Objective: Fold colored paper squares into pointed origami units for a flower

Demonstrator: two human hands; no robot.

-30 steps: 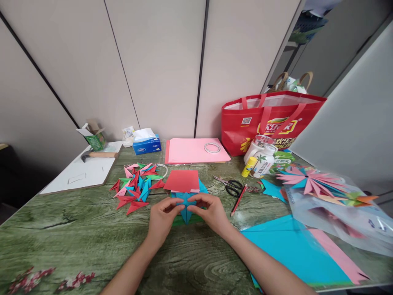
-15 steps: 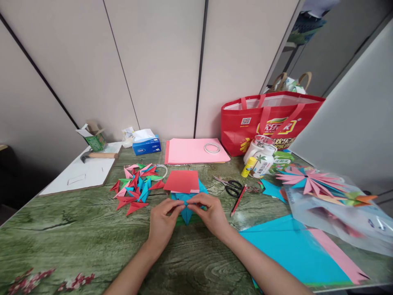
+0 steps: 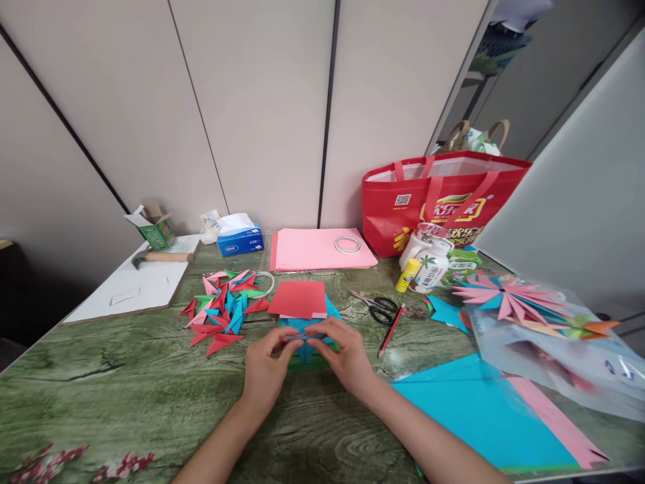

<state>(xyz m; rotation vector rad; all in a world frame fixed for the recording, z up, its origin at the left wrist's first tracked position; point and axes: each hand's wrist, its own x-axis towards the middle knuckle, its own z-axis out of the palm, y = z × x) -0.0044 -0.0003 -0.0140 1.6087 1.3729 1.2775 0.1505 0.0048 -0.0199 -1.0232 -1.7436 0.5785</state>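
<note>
Between the fingertips of both hands is a small folded blue paper (image 3: 305, 336), seen nearly edge-on. My left hand (image 3: 267, 359) pinches its left end with thumb and forefinger. At the right end, my right hand (image 3: 342, 346) pinches it the same way. Just beyond the fingers lie red paper squares (image 3: 298, 299), with more blue paper (image 3: 332, 309) showing under them. To the left is a pile of folded paper pieces (image 3: 222, 309) in red, pink, green and blue. Black-handled scissors (image 3: 377, 308) and a red pencil (image 3: 391, 331) rest to the right.
Pink sheets (image 3: 302, 249) with a tape roll (image 3: 347, 245) lie at the back, beside a blue tissue box (image 3: 240, 240). A hammer (image 3: 164, 256) rests on a white board at left. A red bag (image 3: 388, 228), glue stick (image 3: 407, 275) and blue sheets (image 3: 478, 410) are on the right.
The blue paper between my fingers has tilted from showing a downward-pointing face to lying nearly edge-on. Both hands stay in almost the same place, still pinching.
</note>
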